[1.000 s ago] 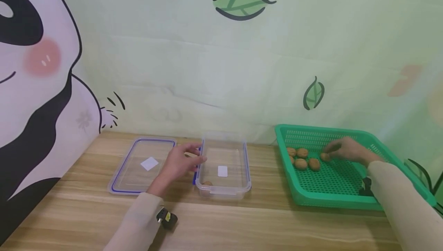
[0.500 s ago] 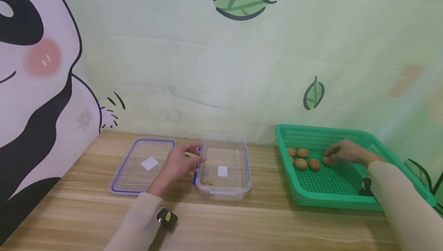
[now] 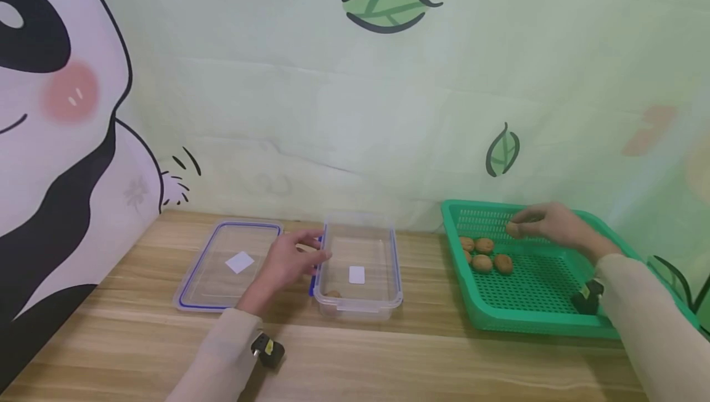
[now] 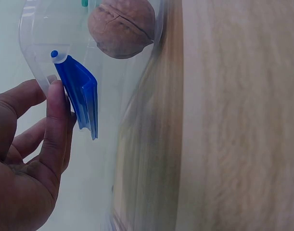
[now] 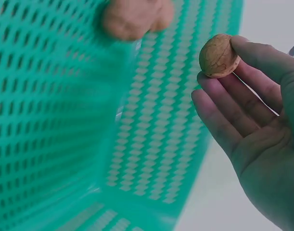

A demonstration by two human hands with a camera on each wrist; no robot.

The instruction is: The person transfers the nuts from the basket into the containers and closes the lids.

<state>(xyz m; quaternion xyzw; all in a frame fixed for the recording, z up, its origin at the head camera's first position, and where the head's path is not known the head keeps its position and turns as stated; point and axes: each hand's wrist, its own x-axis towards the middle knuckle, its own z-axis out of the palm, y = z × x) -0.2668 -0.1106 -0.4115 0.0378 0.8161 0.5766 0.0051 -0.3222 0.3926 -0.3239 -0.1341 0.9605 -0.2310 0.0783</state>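
My right hand [image 3: 554, 226] pinches a walnut [image 5: 219, 55] above the green basket [image 3: 543, 322]; a slack pinch, or clipping its left edge, could drop it; my left hand [image 3: 289, 260] apparently grips the clear box [image 3: 357, 309] by its left rim.

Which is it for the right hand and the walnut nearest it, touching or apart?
Touching: the right wrist view shows the right hand pinching that walnut between thumb and fingers.

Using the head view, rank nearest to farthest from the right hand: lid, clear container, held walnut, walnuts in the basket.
1. Held walnut, pinched in the right hand.
2. Walnuts in the basket, below and left.
3. Clear container, mid-table.
4. Lid, left of the container.
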